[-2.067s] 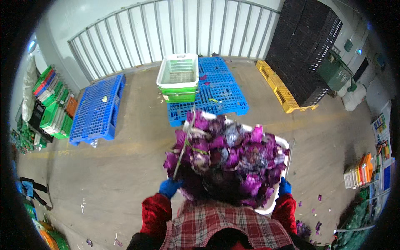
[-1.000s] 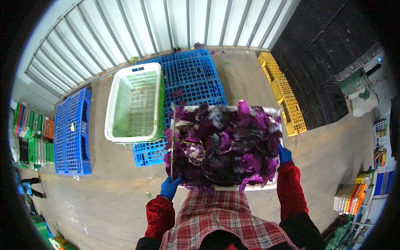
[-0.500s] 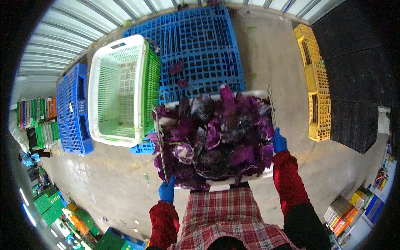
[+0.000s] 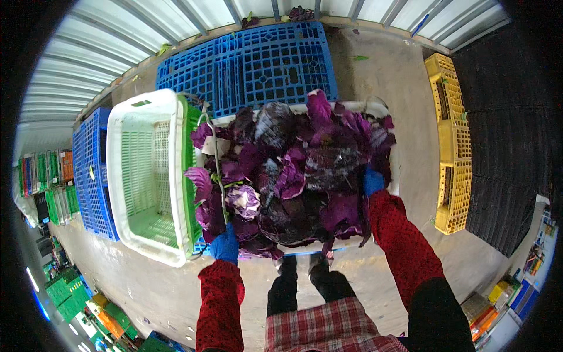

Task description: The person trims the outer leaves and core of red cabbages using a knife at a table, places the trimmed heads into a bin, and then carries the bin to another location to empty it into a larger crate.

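Observation:
A white crate (image 4: 394,176) heaped with purple cabbage leaves and heads (image 4: 293,176) is in front of me, at the near end of a blue pallet (image 4: 270,64). My left hand (image 4: 224,243), in a blue glove, is closed around the lower end of the metal wire handle (image 4: 218,158) on the crate's left side. My right hand (image 4: 373,180), gloved the same way, lies against the leaves just inside the right rim. Its fingertips are hidden there, and the right-hand wire handle does not show. A paler cabbage head (image 4: 243,200) sits near my left hand.
Close to the crate's left side stands an empty white basket (image 4: 117,176) nested in a green one (image 4: 190,170). Beyond it is another blue pallet (image 4: 88,176). Yellow pallets (image 4: 454,141) and a black stack (image 4: 504,129) stand to the right; a ribbed wall rises behind.
The loaded crate has moved away from my body, with its left side now beside the basket. My right hand has left the right wire handle and moved inward onto the leaves.

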`<state>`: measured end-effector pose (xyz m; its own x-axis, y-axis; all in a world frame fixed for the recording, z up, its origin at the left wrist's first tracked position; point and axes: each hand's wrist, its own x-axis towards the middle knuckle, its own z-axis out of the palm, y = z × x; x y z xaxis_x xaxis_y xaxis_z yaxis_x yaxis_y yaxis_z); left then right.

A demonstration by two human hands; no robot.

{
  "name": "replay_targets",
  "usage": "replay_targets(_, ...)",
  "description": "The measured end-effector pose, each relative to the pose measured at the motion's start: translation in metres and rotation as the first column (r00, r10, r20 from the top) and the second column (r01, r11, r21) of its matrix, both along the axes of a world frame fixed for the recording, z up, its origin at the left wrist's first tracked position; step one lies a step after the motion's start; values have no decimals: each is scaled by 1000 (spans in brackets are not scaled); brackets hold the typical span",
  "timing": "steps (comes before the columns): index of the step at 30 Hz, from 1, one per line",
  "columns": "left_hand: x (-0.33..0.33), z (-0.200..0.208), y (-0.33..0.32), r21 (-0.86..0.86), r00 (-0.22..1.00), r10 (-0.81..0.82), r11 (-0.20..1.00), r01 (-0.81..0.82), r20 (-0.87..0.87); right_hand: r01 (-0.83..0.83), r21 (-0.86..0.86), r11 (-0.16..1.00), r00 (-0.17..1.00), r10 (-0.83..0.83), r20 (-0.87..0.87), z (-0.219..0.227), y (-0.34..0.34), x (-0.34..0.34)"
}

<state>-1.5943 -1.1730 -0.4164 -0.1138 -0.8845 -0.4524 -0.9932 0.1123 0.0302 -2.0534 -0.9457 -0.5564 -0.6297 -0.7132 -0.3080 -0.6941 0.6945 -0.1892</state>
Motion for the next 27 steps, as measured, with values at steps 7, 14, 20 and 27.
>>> replay_targets(7, -150, -14, -99, -53, 993, -48, 997, 53, 108, 119, -354, 928, 991, -134, -19, 53, -193, -161)
replay_targets(14, -268, 1, -219, -214, 997, -69, 975, 62, -25, -223, 101, 970, 952, 239, -190, 68, -322, -323)
replay_targets(20, -330, 0, -351, -203, 995, -79, 975, 89, 61, -24, -147, 989, 991, 4, -136, 53, -425, -383)
replay_targets(27, -346, 6, -467, -295, 971, -93, 942, 157, 220, 507, -128, 852, 842, -457, 286, 111, -491, -319)
